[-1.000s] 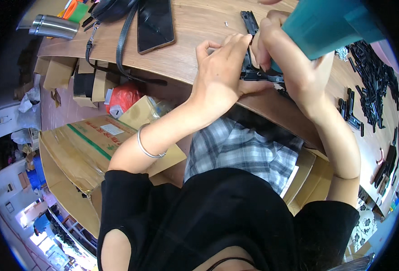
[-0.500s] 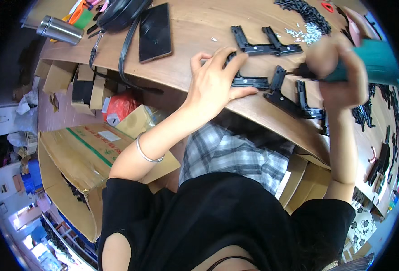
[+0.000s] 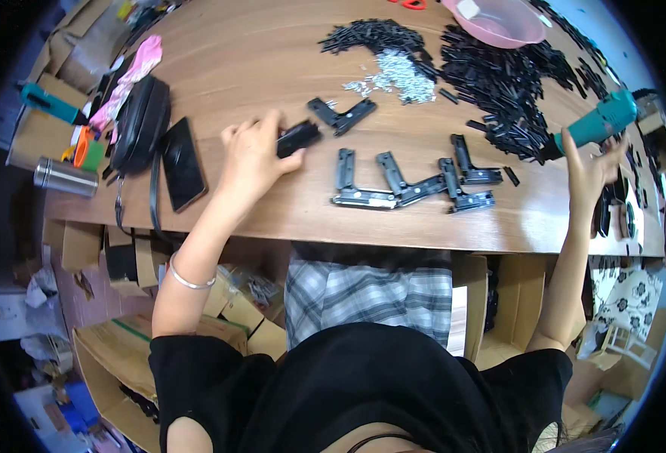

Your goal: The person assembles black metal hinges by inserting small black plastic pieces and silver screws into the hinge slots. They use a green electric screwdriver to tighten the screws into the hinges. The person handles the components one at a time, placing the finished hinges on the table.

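My left hand (image 3: pixel 251 157) is closed round one end of a black plastic piece (image 3: pixel 299 139), blurred and partly hidden by the fingers. Just beyond it lies a black L-shaped piece (image 3: pixel 344 119). Several more L-shaped pieces (image 3: pixel 363 198) sit in a row nearer the table's front edge, some touching. At the far right, my right hand (image 3: pixel 591 170) has its fingers spread beside a green electric screwdriver (image 3: pixel 601 121). The tool lies tilted, its black tip by a heap of small black parts (image 3: pixel 499 98). The thumb overlaps the tool's body.
Silver screws or pins (image 3: pixel 404 79) form a pile on the wooden table (image 3: pixel 257 68), near a pink bowl (image 3: pixel 502 26). On the left are a phone (image 3: pixel 183 162), a black bag (image 3: pixel 143 124), a steel flask (image 3: pixel 65 177) and a second screwdriver (image 3: pixel 50 102). Cardboard boxes (image 3: pixel 110 347) stand below.
My right hand and the screwdriver have left the black pieces for the far right, and the fingers have spread. My left hand has lifted away leftward with a black piece. The view has turned.
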A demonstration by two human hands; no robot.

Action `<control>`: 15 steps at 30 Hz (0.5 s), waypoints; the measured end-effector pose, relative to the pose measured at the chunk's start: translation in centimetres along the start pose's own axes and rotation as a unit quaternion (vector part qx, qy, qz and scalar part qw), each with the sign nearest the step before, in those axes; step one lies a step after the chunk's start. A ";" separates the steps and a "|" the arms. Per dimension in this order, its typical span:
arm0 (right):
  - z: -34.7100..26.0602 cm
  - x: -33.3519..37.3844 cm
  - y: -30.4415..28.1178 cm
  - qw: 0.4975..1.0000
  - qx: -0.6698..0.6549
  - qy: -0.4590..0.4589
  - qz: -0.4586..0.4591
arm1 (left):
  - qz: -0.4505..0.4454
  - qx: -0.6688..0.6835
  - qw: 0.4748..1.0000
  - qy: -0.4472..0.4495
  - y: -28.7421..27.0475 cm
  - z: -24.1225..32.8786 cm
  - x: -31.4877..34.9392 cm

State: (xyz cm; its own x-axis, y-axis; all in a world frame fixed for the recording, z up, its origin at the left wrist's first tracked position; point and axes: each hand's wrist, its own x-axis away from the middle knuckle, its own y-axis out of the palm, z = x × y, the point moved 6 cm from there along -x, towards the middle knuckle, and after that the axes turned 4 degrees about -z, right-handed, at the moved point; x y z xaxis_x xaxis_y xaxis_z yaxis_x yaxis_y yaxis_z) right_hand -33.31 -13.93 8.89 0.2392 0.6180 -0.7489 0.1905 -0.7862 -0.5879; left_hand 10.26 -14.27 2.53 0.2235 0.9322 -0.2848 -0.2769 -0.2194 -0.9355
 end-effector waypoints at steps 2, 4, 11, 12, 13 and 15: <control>-3.8 2.5 -2.8 0.992 0.018 -0.118 0.048 | 0.041 0.020 0.999 0.004 -0.7 0.1 0.3; -6.9 4.9 -2.2 0.965 -0.096 -0.216 -0.117 | 0.026 0.079 0.997 -0.001 -1.0 1.6 0.8; -9.3 9.3 3.7 0.813 -0.112 -0.286 -0.494 | -0.005 0.101 0.982 0.160 1.0 7.9 3.1; -9.4 9.4 3.7 0.810 -0.106 -0.299 -0.493 | 0.002 0.124 0.981 0.149 1.2 7.5 3.2; -9.5 9.7 3.7 0.807 -0.100 -0.310 -0.493 | 0.008 0.148 0.979 0.137 1.4 7.2 3.4; -9.5 10.0 3.5 0.825 -0.107 -0.304 -0.465 | -0.011 0.175 0.975 0.134 1.6 6.8 3.5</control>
State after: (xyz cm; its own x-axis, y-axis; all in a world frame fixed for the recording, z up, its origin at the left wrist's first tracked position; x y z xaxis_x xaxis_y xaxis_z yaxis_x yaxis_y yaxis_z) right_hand -21.19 -10.49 2.27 -0.6137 0.7874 -0.0586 0.2016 0.0846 -0.9758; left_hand 4.27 -9.41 1.41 0.4570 0.8163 -0.3532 -0.5604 -0.0441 -0.8270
